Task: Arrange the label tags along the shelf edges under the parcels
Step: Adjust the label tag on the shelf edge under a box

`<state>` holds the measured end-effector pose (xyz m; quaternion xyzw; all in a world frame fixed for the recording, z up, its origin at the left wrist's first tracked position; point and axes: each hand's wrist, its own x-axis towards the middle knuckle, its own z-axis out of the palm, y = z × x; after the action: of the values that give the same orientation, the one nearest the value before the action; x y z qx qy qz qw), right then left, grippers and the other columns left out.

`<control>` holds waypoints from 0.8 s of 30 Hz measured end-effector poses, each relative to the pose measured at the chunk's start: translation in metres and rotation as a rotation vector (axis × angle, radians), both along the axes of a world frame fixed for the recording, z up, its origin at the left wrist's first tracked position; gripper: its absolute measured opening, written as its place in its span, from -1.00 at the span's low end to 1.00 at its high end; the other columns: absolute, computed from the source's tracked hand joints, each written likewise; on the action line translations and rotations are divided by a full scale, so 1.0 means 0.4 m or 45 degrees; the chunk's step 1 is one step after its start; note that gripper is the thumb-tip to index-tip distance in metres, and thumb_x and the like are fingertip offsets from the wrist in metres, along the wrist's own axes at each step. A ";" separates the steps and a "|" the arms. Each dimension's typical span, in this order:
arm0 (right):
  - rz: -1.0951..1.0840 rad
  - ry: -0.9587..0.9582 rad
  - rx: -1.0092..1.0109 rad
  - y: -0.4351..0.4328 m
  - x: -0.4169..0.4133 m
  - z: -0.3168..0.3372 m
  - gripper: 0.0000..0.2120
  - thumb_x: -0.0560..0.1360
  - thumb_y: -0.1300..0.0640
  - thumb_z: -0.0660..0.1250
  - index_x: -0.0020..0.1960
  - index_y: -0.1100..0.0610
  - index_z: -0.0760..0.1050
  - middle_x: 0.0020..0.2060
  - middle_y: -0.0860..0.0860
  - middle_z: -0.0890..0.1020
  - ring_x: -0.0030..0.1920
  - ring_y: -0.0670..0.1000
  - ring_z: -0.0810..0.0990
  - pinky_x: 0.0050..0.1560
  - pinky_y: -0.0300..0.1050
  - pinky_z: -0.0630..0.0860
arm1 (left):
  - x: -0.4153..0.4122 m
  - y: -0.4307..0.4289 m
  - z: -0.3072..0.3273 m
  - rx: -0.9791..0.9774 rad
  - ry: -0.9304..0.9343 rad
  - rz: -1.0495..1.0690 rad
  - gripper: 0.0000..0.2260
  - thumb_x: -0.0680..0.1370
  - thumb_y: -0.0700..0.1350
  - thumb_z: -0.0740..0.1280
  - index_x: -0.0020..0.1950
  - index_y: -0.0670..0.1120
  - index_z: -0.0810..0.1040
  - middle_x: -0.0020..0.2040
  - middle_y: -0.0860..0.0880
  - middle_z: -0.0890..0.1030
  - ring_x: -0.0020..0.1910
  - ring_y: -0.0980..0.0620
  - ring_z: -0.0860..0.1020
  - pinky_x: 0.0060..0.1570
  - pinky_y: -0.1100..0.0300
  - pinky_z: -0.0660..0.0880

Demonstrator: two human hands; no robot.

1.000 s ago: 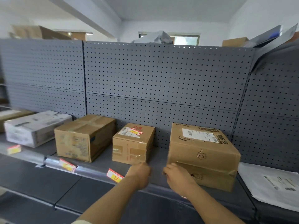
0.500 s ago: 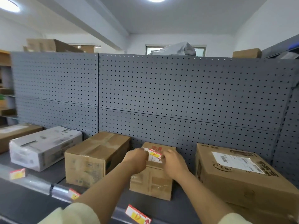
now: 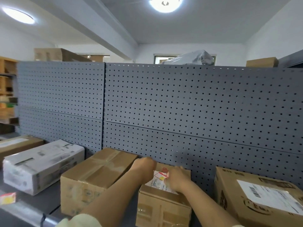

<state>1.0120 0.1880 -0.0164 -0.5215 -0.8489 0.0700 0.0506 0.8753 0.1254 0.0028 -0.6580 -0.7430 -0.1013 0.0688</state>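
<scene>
Both hands are reaching onto the top of the small box (image 3: 164, 203), which is sitting on the shelf (image 3: 44, 199) against the pegboard back (image 3: 180, 104). The left hand (image 3: 144, 167) is curling over the far left corner of the box top; its fingers are bent under and hidden, so whether they are gripping anything cannot be told. The right hand (image 3: 176, 179) is lying on the right part of the box top, its fingers pinched on the right edge of the label tag (image 3: 160, 176). That tag, white with a red border and a yellow patch, is lying on the box top between the two hands, partly over a white shipping slip (image 3: 157, 185) whose print is too blurred to read.

Just left of the small box a larger taped box (image 3: 93, 179) is standing, its brown sides showing no readable print. Farther left a white box (image 3: 41, 164) in shiny wrap is lying near a flat brown box (image 3: 18, 145) at the left edge. To the right, apart from the small box, a big box (image 3: 255, 199) is carrying a white shipping label (image 3: 268, 195) with a barcode; dark stamped characters run along its near top edge, unreadable.

A second tag (image 3: 7, 198), red and yellow, is hanging at the near shelf edge on the far left, below the white box. Its writing is blurred.

A grey plastic bag (image 3: 190, 58) and more cardboard boxes are sitting beyond the top of the pegboard.
</scene>
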 end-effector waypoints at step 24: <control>-0.020 0.372 0.160 -0.025 0.057 0.025 -0.82 0.52 0.25 0.28 0.09 0.10 0.56 0.08 0.09 0.63 0.03 0.11 0.60 -0.06 -0.07 0.54 | 0.039 0.017 -0.031 0.064 -0.028 -0.077 -0.72 0.58 -0.26 0.20 0.22 -0.06 0.57 0.19 -0.06 0.58 0.02 -0.01 0.61 -0.01 0.18 0.55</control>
<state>1.0348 0.1779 -0.0063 -0.5081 -0.8311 0.0915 0.2067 0.8908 0.1324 -0.0095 -0.6770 -0.7208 -0.1293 0.0740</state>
